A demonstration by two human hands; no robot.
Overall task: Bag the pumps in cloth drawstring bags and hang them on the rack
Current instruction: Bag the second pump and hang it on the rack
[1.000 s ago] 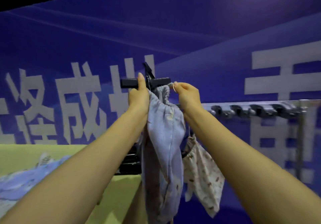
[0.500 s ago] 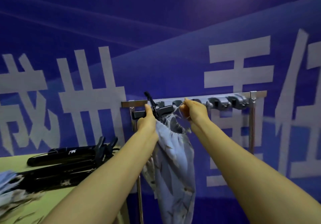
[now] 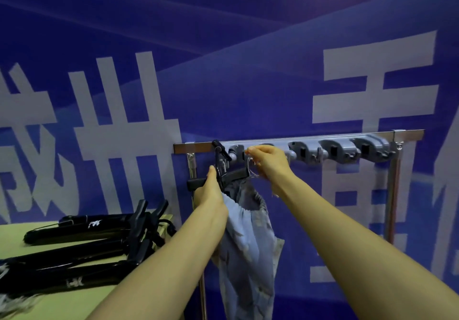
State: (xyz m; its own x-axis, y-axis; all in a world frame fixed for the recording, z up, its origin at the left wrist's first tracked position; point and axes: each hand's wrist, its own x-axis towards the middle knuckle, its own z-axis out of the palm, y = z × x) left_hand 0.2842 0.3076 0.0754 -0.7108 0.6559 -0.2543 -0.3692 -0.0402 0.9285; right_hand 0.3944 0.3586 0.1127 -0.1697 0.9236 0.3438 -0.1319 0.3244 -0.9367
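A pale blue patterned drawstring bag [image 3: 248, 242] hangs in front of me with a black pump inside; the pump's T-handle [image 3: 231, 177] sticks out of the gathered top. My left hand [image 3: 210, 190] grips the bag's neck just under the handle. My right hand [image 3: 269, 162] pinches the bag's thin drawstring up at the grey rack [image 3: 323, 149], by its leftmost hooks. The rack is a metal bar with several grey clamp holders on two upright posts.
Several more black pumps [image 3: 82, 245] lie on a yellow-green table [image 3: 62, 302] at lower left, with a bit of patterned cloth [image 3: 15, 302] at its near corner. A blue banner with large white characters [image 3: 372, 84] fills the background behind the rack.
The view swung right and the rack came closer. My right hand has carried the drawstring up to the rack's left hooks; my left hand still holds the bagged pump under its handle.
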